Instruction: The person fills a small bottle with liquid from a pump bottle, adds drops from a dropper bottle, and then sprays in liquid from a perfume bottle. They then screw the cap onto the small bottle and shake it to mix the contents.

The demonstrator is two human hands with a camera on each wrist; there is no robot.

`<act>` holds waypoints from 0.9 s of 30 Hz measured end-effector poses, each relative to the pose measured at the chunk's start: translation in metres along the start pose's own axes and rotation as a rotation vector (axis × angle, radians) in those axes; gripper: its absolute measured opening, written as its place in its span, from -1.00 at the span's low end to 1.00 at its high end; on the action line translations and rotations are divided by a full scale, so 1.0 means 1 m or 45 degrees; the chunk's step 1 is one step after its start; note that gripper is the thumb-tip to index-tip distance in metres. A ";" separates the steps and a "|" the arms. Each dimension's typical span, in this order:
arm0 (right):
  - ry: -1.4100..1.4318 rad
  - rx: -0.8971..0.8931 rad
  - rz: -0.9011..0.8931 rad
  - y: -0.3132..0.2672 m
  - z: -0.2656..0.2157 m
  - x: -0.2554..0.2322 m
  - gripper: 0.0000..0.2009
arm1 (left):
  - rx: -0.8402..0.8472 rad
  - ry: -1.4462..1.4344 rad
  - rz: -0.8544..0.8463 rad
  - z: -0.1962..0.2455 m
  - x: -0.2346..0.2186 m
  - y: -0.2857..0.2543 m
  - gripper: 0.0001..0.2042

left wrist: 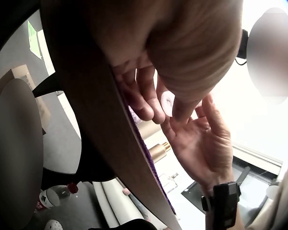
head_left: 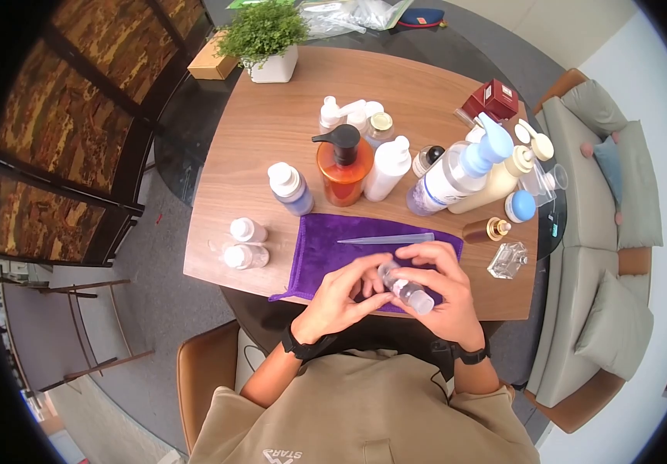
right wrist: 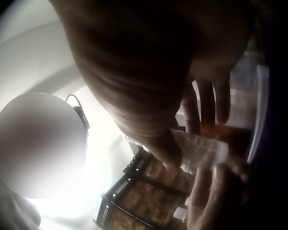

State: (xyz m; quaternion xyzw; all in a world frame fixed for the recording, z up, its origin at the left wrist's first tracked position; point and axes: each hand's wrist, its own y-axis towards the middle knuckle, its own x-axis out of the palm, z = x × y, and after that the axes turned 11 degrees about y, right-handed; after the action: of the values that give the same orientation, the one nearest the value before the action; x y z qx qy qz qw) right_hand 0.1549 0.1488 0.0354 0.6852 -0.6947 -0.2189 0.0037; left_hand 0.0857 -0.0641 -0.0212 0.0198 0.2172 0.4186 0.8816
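Note:
A small clear bottle (head_left: pixel 407 288) is held between both hands over the front edge of a purple cloth (head_left: pixel 322 259). My left hand (head_left: pixel 343 298) has its thumb and fingertips at the bottle's left side. Around the bottle's upper side curl the fingers of my right hand (head_left: pixel 445 290). In the right wrist view the clear bottle (right wrist: pixel 201 146) lies between the right thumb and the other hand's fingertips. The left wrist view shows its round pale end (left wrist: pixel 167 103). A translucent tapered stick (head_left: pixel 387 240) lies on the cloth behind the hands.
Behind the cloth stand an amber pump bottle (head_left: pixel 343 174), a white bottle (head_left: pixel 387 168) and a blue-topped pump bottle (head_left: pixel 453 174). Two small clear bottles (head_left: pixel 246 256) are at the left. A glass bottle (head_left: pixel 508 261) and a gold-capped dropper bottle (head_left: pixel 488 230) stand right.

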 end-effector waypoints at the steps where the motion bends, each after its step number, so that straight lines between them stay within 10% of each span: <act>1: -0.059 -0.018 0.066 -0.001 0.001 -0.001 -0.56 | -0.198 -0.148 -0.003 0.003 0.001 -0.002 -0.50; 27: 0.038 0.100 -0.027 0.002 -0.003 -0.013 -0.53 | -0.131 0.003 0.065 -0.006 0.001 -0.003 -0.54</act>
State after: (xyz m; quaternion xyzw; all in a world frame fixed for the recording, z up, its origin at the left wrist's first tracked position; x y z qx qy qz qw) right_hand 0.1549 0.1600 0.0426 0.6954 -0.6953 -0.1811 -0.0151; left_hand 0.0861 -0.0661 -0.0275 -0.0206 0.1958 0.4516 0.8703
